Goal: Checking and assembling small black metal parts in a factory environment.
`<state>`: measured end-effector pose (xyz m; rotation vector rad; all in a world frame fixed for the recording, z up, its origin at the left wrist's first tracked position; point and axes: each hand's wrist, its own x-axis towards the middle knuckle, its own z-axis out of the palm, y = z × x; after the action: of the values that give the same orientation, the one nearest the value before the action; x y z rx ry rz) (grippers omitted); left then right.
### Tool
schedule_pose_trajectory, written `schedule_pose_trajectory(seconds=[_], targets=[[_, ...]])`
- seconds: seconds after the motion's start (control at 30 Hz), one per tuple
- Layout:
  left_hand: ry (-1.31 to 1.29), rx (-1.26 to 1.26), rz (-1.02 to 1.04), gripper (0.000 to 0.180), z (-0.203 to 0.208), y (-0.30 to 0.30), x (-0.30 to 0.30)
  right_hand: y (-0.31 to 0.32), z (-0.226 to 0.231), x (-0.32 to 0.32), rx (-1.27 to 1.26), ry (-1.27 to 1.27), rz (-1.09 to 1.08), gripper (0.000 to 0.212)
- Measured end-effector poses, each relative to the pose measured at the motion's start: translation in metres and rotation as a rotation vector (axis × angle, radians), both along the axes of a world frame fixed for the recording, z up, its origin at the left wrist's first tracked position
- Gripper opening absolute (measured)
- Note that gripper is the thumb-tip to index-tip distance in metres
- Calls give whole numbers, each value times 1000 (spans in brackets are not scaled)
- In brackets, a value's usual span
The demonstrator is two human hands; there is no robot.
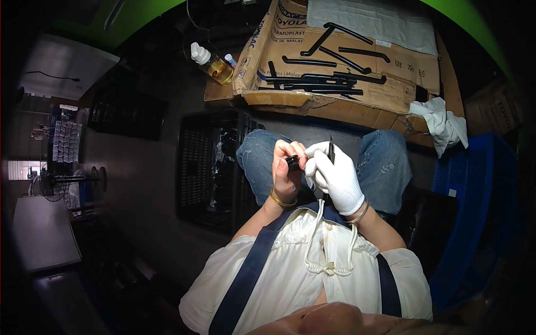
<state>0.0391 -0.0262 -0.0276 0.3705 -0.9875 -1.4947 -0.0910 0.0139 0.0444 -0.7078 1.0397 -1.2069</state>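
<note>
My bare left hand (286, 170), fingers curled in front of my lap, grips a small black plastic part (292, 162), whose full length is hidden by the hand. In a white glove, my right hand (336, 177) is closed around a slim black knife (331, 152) with its pointed tip upward. The gloved fingertips meet the left hand's fingers beside the black part. Beyond my knees, several black bent bars (309, 61) lie loose and in a pile on a cardboard sheet.
A cardboard box (276, 99) spans the bench ahead. On its left stands a pump bottle (215, 67) of yellow liquid; a crumpled white cloth (441, 120) hangs at its right corner. A black crate (192, 167) sits left of me, blue crates (466, 206) to my right.
</note>
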Motion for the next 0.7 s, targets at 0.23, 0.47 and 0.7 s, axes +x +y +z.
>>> schedule_pose_trajectory(seconds=[0.23, 0.47, 0.7], targets=[[145, 76, -72, 38, 22, 1, -10, 9, -15, -20, -23, 149, -59, 16], [682, 544, -512, 50, 21, -37, 6, 49, -38, -37, -103, 701, 396, 28], [725, 527, -695, 56, 18, -40, -15, 72, -39, -38, -64, 686, 282, 28]])
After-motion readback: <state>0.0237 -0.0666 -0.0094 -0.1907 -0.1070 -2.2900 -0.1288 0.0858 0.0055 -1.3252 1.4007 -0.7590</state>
